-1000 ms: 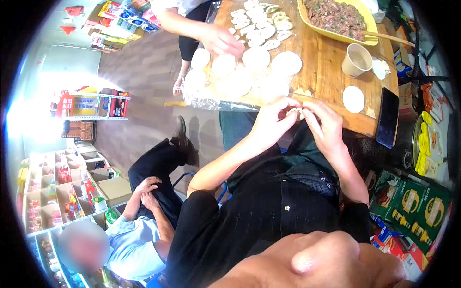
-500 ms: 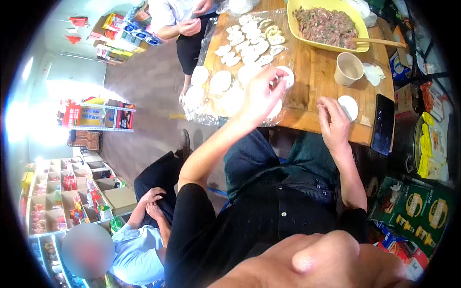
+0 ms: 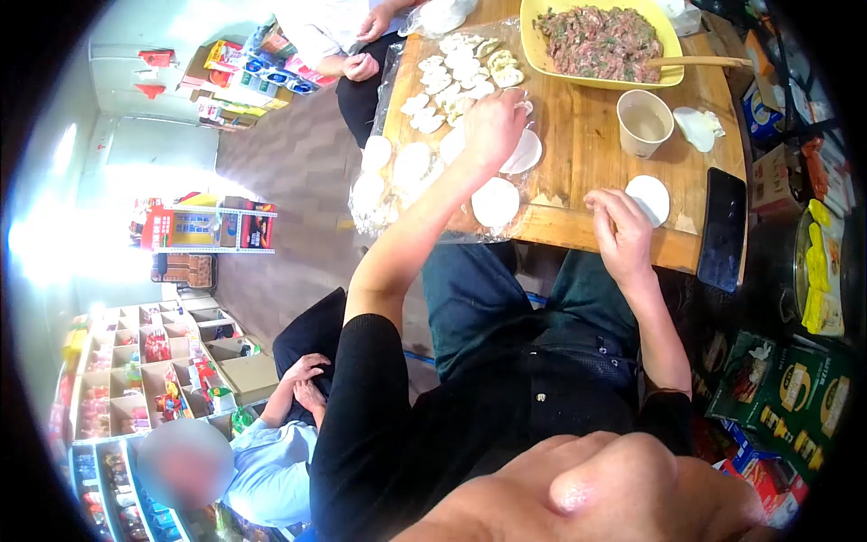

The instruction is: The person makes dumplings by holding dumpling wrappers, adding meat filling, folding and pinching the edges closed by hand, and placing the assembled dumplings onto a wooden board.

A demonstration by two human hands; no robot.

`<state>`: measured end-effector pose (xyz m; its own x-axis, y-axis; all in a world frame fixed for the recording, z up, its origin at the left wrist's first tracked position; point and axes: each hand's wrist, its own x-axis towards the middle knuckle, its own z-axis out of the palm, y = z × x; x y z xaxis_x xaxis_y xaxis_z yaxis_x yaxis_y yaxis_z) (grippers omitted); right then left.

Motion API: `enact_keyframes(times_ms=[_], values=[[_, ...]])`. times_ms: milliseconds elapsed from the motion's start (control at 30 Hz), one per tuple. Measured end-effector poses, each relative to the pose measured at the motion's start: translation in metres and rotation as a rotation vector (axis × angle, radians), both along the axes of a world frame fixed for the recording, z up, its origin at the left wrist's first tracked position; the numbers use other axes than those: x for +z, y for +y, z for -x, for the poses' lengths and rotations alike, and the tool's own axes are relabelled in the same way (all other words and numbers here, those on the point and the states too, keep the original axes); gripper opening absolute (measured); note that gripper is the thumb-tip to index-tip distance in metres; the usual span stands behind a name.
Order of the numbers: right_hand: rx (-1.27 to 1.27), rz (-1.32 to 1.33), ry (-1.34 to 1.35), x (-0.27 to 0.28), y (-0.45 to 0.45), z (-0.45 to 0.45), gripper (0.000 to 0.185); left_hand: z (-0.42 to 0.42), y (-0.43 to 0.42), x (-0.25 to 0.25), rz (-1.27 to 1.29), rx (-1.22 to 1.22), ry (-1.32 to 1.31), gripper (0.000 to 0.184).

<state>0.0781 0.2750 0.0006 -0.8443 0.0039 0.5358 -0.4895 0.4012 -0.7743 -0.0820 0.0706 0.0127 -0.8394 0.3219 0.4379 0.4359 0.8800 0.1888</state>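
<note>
Left hand (image 3: 495,133) half-curls near dumplings (image 3: 437,83), right hand (image 3: 621,230) beside a flat round wrapper (image 3: 650,200), both holds unclear.

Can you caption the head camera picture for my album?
Left hand beside folded dumplings, right hand by a round wrapper, and a yellow bowl of meaty filling on the wooden table.

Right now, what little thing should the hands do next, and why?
Probably the right hand should pick up the white dough circle: it lies right beside those fingers, flat and unfilled, while the left hand is over by the folded dumplings.
</note>
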Motion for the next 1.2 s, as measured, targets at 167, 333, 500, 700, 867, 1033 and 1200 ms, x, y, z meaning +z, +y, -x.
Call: enact_keyframes(times_ms=[167, 333, 500, 700, 867, 1033, 1200], values=[[0.015, 0.005, 0.008, -0.001, -0.001, 0.001, 0.013, 0.0, 0.0, 0.0, -0.014, -0.057, 0.001, 0.023], [0.004, -0.005, 0.017, -0.002, -0.001, 0.001, 0.014, 0.013, -0.004, -0.01, -0.122, -0.074, 0.078, 0.021], [0.008, -0.008, 0.003, 0.0, -0.002, 0.001, 0.014, 0.015, -0.006, -0.013, -0.203, -0.103, 0.021, 0.023], [0.005, 0.025, -0.007, -0.001, -0.003, 0.0, 0.012, -0.016, -0.017, 0.013, -0.21, -0.119, 0.182, 0.017], [-0.002, 0.009, -0.022, -0.001, -0.006, 0.0, 0.011, -0.049, -0.023, 0.005, -0.117, -0.196, 0.011, 0.018], [-0.006, 0.033, -0.066, -0.004, -0.006, 0.0, 0.013, -0.042, -0.018, -0.004, 0.107, -0.291, 0.094, 0.027], [-0.035, 0.037, -0.045, -0.012, -0.008, 0.0, 0.014, -0.036, -0.016, -0.008, 0.145, -0.266, 0.049, 0.037]])
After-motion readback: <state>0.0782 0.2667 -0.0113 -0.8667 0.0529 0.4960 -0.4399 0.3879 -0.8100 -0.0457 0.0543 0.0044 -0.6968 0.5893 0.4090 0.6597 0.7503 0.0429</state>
